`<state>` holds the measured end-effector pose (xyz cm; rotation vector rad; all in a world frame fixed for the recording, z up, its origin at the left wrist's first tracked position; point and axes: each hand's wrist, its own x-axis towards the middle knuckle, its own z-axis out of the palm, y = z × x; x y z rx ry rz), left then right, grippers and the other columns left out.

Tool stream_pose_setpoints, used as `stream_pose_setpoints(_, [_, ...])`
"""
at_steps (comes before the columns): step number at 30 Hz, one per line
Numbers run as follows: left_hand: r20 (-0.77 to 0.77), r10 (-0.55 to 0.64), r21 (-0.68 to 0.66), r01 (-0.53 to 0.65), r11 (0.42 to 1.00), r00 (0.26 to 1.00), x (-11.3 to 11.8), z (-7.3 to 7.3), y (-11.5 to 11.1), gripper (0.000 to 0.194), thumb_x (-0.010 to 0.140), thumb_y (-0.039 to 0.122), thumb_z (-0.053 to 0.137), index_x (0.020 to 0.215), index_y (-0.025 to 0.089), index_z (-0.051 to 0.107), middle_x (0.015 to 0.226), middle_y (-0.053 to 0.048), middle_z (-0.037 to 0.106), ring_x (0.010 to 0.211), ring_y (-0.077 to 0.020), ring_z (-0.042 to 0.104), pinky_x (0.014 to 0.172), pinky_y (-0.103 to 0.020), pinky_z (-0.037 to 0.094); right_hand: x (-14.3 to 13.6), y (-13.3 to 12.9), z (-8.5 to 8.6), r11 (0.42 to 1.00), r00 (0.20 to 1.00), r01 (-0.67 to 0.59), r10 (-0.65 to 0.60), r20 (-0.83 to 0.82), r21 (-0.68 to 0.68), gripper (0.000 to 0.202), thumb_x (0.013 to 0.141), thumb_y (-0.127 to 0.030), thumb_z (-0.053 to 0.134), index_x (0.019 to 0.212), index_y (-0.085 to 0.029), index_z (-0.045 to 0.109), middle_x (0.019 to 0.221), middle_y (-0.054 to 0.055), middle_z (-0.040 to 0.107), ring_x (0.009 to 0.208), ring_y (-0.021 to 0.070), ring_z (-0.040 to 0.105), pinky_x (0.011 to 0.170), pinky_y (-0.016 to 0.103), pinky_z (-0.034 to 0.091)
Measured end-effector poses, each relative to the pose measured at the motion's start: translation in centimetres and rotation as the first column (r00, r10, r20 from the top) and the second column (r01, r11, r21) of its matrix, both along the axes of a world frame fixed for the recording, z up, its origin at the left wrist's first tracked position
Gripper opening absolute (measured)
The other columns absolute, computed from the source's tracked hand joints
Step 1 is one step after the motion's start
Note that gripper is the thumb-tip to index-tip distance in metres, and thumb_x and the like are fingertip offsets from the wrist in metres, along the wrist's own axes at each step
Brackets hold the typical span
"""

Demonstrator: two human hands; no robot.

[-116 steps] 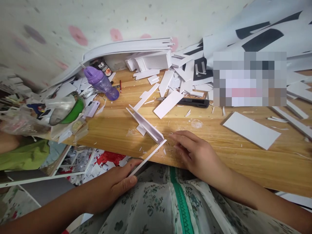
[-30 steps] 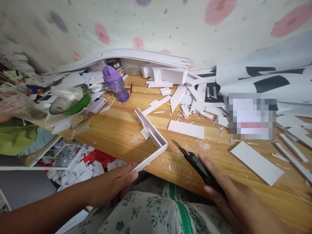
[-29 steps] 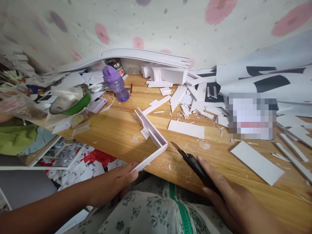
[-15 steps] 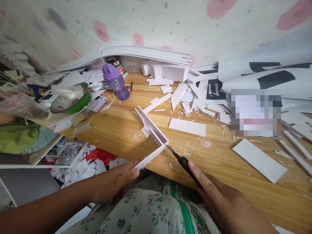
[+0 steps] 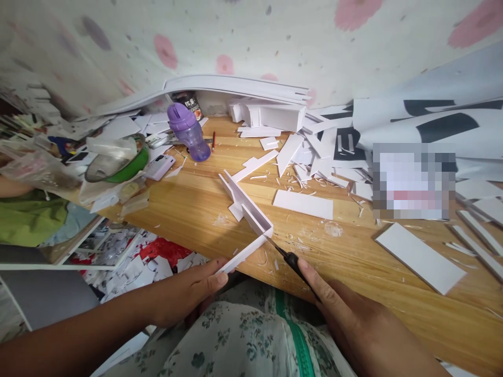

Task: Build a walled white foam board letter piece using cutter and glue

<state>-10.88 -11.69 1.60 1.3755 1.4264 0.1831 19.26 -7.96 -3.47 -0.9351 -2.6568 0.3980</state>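
Observation:
Between the thumb and fingers of my left hand [image 5: 206, 283] is the near end of a white foam-board strip [image 5: 244, 253]. Its far end meets the corner of a narrow, walled white foam-board channel [image 5: 260, 215] lying on the table. My right hand [image 5: 346, 309] is wrapped round the black handle of a craft knife [image 5: 293, 260], index finger stretched along the top. The blade tip is at the corner where strip and channel meet; whether it cuts in, I cannot tell.
Flat white boards [image 5: 302, 204] and thin offcuts lie about the wooden table [image 5: 181, 209]. Behind stand a purple bottle [image 5: 190, 133] and a white box-like piece [image 5: 275, 116]. A green bowl [image 5: 137, 165] and a phone [image 5: 161, 166] are at the left. The table's front edge runs near my lap.
The knife has shifted slightly left, its tip moving along the corner of the foam board. My left hand keeps its hold on the strip. The whole view has drifted a little.

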Motion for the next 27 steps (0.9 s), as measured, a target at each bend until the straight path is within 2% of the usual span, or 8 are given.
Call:
stream_pose_setpoints(2, [-0.005, -0.019, -0.028, 0.018, 0.999, 1.000, 0.3, 0.1, 0.1, 0.056, 0.092, 0.054, 0.031, 0.136, 0.022, 0.045, 0.112, -0.006, 0.068, 0.118, -0.0256, 0.054, 0.102, -0.038, 0.041, 0.0, 0.0, 0.1, 0.999, 1.000, -0.006, 0.004, 0.029, 0.049, 0.079, 0.076, -0.011, 0.041, 0.150, -0.020, 0.014, 0.130, 0.013, 0.057, 0.108, 0.0297, 0.062, 0.078, 0.042, 0.058])
stream_pose_setpoints(4, [-0.007, -0.032, -0.024, 0.032, 0.999, 0.999, 0.6, 0.3, 0.1, 0.059, 0.092, 0.055, 0.031, 0.140, 0.022, 0.039, 0.131, -0.006, 0.058, 0.128, -0.0260, 0.045, 0.107, -0.037, 0.035, 0.0, -0.1, 0.2, 0.993, 0.998, -0.019, 0.013, 0.058, 0.115, 0.079, 0.075, -0.012, 0.041, 0.150, -0.016, 0.016, 0.129, 0.017, 0.057, 0.107, 0.0328, 0.062, 0.077, 0.045, 0.058])
stream_pose_setpoints(7, [-0.020, -0.043, 0.002, 0.043, 0.999, 0.999, 1.3, 0.4, 0.0, 0.061, 0.092, 0.055, 0.031, 0.144, 0.022, 0.034, 0.143, -0.004, 0.046, 0.135, -0.0252, 0.037, 0.111, -0.035, 0.029, 0.1, -0.2, 0.7, 0.980, 0.996, -0.028, 0.010, 0.093, 0.196, 0.079, 0.074, -0.012, 0.040, 0.150, -0.012, 0.018, 0.124, 0.021, 0.060, 0.100, 0.0349, 0.065, 0.070, 0.045, 0.059])
stream_pose_setpoints(12, [-0.020, -0.080, 0.004, 0.080, 0.997, 0.997, 1.8, 0.6, -0.1, 0.063, 0.094, 0.052, 0.027, 0.147, 0.019, 0.024, 0.151, -0.003, 0.034, 0.138, -0.0236, 0.030, 0.115, -0.034, 0.022, 0.5, -0.5, 1.2, 0.983, 0.994, -0.029, 0.009, 0.107, 0.184, 0.084, 0.070, -0.006, 0.037, 0.150, -0.010, 0.014, 0.117, 0.021, 0.064, 0.078, 0.0297, 0.072, 0.057, 0.037, 0.061])
stream_pose_setpoints(18, [-0.008, -0.091, -0.001, 0.091, 0.996, 0.996, 1.8, 0.4, -0.3, 0.062, 0.095, 0.050, 0.026, 0.148, 0.017, 0.020, 0.153, -0.004, 0.030, 0.139, -0.0247, 0.027, 0.116, -0.036, 0.020, 0.5, -0.6, 1.3, 0.988, 0.996, -0.038, 0.025, 0.089, 0.151, 0.082, 0.071, -0.006, 0.036, 0.150, -0.009, 0.014, 0.109, 0.021, 0.068, 0.056, 0.0241, 0.070, 0.046, 0.032, 0.059])
stream_pose_setpoints(24, [-0.002, -0.127, 0.012, 0.127, 0.992, 0.992, 1.3, 0.0, -0.3, 0.061, 0.095, 0.050, 0.028, 0.148, 0.021, 0.019, 0.153, -0.002, 0.028, 0.141, -0.0265, 0.024, 0.116, -0.036, 0.021, 0.6, -0.8, 1.3, 0.992, 0.992, -0.009, -0.007, 0.127, 0.125, 0.083, 0.069, -0.004, 0.036, 0.150, -0.013, 0.015, 0.109, 0.017, 0.069, 0.062, 0.0227, 0.071, 0.056, 0.034, 0.060])
stream_pose_setpoints(27, [-0.001, -0.123, 0.033, 0.123, 0.992, 0.992, 1.4, 0.1, -0.3, 0.061, 0.095, 0.050, 0.027, 0.148, 0.019, 0.019, 0.153, -0.002, 0.028, 0.141, -0.0266, 0.025, 0.116, -0.035, 0.022, 0.5, -0.8, 1.3, 0.994, 0.993, -0.014, 0.000, 0.121, 0.112, 0.082, 0.070, -0.005, 0.035, 0.150, -0.012, 0.017, 0.110, 0.018, 0.068, 0.064, 0.0241, 0.072, 0.056, 0.034, 0.060])
